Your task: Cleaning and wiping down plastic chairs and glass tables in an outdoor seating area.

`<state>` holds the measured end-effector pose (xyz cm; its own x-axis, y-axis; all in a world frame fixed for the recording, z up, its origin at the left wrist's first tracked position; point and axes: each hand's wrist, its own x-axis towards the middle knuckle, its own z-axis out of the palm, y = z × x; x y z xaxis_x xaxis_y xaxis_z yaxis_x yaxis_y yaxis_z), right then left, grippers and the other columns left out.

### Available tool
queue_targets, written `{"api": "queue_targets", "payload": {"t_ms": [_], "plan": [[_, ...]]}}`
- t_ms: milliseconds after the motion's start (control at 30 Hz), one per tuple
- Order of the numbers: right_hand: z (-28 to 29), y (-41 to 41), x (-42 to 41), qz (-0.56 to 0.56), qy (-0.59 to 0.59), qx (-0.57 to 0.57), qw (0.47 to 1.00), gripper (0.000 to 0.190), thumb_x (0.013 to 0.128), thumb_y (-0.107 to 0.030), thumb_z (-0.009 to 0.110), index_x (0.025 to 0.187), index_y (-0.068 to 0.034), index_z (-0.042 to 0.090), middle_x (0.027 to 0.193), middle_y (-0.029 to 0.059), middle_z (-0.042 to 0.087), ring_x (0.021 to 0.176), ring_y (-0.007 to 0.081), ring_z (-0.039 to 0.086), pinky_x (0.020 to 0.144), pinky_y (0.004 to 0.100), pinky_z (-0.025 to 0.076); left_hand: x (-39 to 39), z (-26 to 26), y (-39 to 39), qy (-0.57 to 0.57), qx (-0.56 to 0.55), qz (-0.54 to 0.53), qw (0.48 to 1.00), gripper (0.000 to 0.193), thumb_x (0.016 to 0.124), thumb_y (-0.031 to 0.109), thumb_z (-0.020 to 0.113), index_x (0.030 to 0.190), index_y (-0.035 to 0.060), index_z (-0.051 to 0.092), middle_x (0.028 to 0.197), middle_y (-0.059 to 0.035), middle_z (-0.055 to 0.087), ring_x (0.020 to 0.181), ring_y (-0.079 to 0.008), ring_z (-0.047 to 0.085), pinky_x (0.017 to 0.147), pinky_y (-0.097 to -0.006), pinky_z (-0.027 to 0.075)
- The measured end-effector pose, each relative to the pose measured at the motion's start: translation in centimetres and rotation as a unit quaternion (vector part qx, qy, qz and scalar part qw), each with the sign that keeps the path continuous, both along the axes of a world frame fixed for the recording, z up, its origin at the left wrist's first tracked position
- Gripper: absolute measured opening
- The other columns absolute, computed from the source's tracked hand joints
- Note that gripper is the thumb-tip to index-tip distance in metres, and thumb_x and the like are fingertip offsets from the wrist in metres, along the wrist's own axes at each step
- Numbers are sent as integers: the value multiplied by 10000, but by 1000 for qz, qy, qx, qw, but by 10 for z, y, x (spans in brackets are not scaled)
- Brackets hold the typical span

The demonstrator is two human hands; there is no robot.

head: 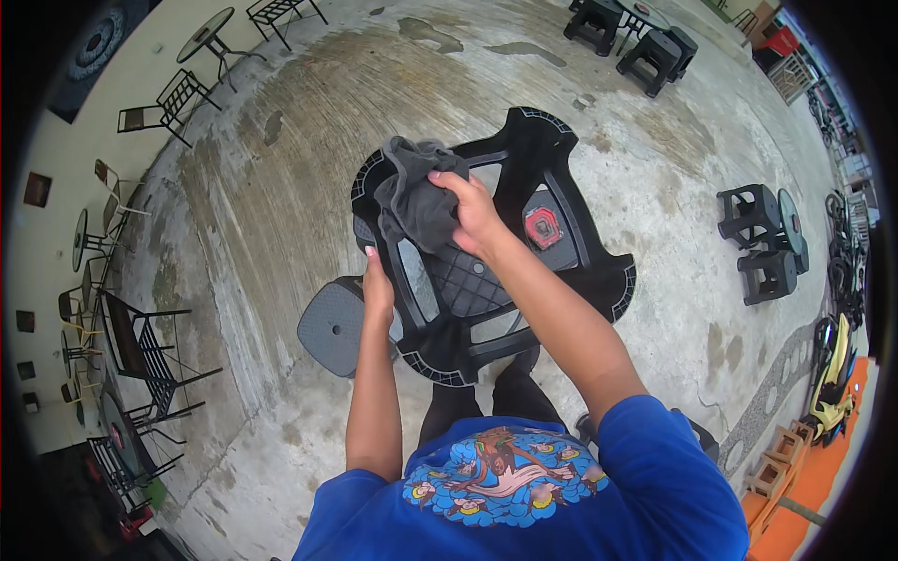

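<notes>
A black plastic stool (537,158) is held up before me, its underside and legs facing the camera. My left hand (377,287) grips the stool at its left side; the fingers are mostly hidden behind the edge. My right hand (477,214) clutches a dark grey cloth (421,200), which lies against the upper left leg. Through the stool's frame a round red and black mark (543,227) shows on a surface below. Another stool with a grey textured seat (335,327) stands on the floor at the lower left of the held one.
Around me is a stained concrete floor (295,182). Metal chairs (151,350) and round tables (207,35) line the left wall. Black stools (751,217) surround small tables at the right and upper right. A yellow motorbike (831,379) and wooden crates (775,463) are at the far right.
</notes>
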<state>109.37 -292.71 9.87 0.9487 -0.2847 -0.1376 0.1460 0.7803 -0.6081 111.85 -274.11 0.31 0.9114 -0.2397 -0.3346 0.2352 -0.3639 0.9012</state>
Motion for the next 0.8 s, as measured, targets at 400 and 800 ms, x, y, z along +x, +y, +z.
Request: {"api": "queue_targets", "payload": {"t_ms": [400,800], "plan": [[-63,50,-88,294,116,-580,751,383,766,-267,685,1024,9,623,912,198,680,854,326,670,770,373,503,-6,-21,-16,113,-198,112,967,563,1016,499,353,1240,21,551,954,-93,634,825,-179,633,738,-310,510],[-31,37,-125,387,157,-604,679,307,732,-244,661,952,-29,669,905,170,700,863,311,680,774,376,515,-14,-11,-23,71,-175,156,970,558,1016,464,377,912,-30,615,807,-86,641,655,-153,621,557,-292,508]]}}
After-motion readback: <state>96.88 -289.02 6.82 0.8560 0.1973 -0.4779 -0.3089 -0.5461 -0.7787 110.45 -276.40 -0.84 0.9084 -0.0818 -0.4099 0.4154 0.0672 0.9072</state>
